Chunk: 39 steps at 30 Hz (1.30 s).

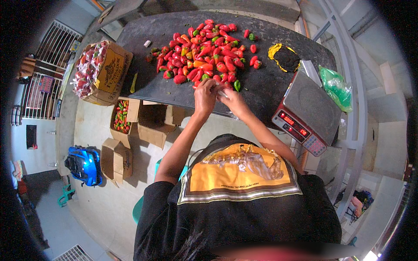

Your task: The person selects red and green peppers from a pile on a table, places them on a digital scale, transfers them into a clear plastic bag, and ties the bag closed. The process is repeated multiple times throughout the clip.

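Observation:
Both hands meet over the front edge of a dark table (148,32), just in front of a heap of peppers (204,54), mostly red with some orange and green. My left hand (205,95) has its fingers bent and pinched together. Close beside it on the right, my right hand (234,103) is closed too, fingertips nearly touching the left. Between them shows a bit of thin, whitish, see-through plastic (222,93), which looks like a bag; its shape is mostly hidden by the fingers. A green pepper (237,85) lies just beyond my right hand.
A cardboard box (115,71) of bagged peppers stands at the table's left end. On the right are a digital scale (311,100), a green plastic bag (335,87) and a black-and-yellow cloth item (285,58). Below left sit open cartons (152,124) and a blue backpack (85,165).

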{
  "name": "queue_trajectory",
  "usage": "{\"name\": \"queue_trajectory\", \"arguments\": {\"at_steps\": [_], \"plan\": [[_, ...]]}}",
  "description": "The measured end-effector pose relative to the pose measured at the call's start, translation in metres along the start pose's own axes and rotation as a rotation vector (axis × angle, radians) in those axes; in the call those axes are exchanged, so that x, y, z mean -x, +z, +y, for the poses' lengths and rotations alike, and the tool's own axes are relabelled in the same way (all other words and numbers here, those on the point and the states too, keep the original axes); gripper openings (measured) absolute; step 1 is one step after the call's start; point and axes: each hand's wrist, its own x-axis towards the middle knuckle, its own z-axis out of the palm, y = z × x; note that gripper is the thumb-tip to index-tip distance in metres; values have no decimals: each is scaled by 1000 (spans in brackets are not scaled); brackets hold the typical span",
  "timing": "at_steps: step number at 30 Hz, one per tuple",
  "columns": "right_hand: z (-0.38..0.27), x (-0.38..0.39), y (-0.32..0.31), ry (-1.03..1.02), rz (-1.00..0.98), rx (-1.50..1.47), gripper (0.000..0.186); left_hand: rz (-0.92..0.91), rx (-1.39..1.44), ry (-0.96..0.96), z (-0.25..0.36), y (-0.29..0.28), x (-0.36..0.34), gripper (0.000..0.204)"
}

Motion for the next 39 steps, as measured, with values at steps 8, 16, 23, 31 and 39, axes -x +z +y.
{"name": "queue_trajectory", "arguments": {"at_steps": [8, 16, 23, 31, 39], "plan": [[-27, 2, -85, 201, -392, 67, 26, -245, 46, 147, 7, -41, 5, 13], [0, -33, -132, 322, -566, -769, 26, -646, 495, 242, 107, -56, 3, 13], [-46, -22, -21, 417, -512, -2034, 24, -267, 603, 108, 114, -19, -65, 8], [-42, -19, -113, 213, -145, -125, 36, -157, 5, 252, 50, -27, -50, 10], [-32, -27, -109, 533, -256, -960, 35, -564, 599, 112, 112, -26, -11, 13]]}}
